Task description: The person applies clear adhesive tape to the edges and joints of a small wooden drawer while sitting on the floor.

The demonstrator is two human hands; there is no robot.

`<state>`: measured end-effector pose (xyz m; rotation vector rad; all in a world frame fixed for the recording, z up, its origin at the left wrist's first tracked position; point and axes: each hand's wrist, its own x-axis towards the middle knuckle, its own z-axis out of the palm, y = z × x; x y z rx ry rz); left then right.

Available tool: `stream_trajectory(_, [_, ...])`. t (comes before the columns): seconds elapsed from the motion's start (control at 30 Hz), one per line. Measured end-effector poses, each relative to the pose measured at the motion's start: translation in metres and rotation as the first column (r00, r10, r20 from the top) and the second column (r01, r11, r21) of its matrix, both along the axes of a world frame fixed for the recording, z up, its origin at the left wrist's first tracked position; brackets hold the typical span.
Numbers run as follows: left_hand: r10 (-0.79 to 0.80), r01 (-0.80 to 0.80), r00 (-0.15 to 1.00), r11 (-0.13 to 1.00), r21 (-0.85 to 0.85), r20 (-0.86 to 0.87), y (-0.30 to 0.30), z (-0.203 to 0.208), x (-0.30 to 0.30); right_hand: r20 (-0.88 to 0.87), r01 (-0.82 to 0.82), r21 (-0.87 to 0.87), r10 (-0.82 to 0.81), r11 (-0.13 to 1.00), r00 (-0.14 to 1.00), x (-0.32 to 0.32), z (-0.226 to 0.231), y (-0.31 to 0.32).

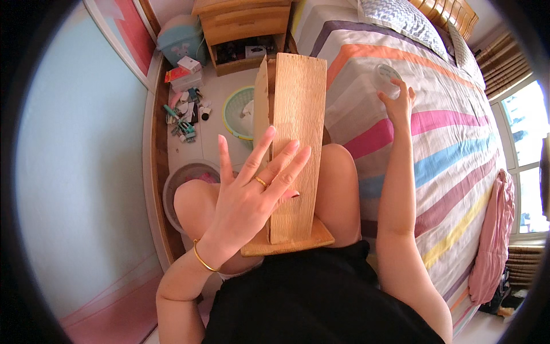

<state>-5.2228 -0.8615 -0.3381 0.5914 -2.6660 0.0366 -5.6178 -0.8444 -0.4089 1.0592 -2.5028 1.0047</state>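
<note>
A long wooden drawer (299, 114) stands lengthwise across my lap, its wider end board (286, 243) against my waist. Spread over its near left side is my left hand (252, 178), with a gold ring and a bangle; its fingers are apart and appear to rest on the wood. My right arm stretches out over the bed. There, my right hand (399, 102) has its thumb and fingers apart beside a round, clear container (389, 72). Whether the fingertips touch it, I cannot tell.
The bed (366, 109) with a striped cover fills the right side. On the floor to the left are a green-rimmed basket (229, 112), a grey basin (175, 178), a pile of small items (186, 114) and boxes (186, 74). A wooden nightstand (243, 26) and a blue bin (182, 43) stand behind.
</note>
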Motion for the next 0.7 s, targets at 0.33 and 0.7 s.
stream_trajectory(0.33, [-0.147, 0.153, 0.987, 0.982, 0.111, -0.063, 0.006, 0.005, -0.003, 0.168, -0.175, -0.288, 0.23, 0.942, 0.959, 0.013, 0.015, 0.01])
stream_trajectory(0.7, [-0.072, 0.329, 0.785, 0.89, 0.316, -0.616, -0.031, 0.041, -0.003, 0.495, -0.451, -0.756, 0.865, 0.474, 0.08, 0.168, 0.115, 0.052])
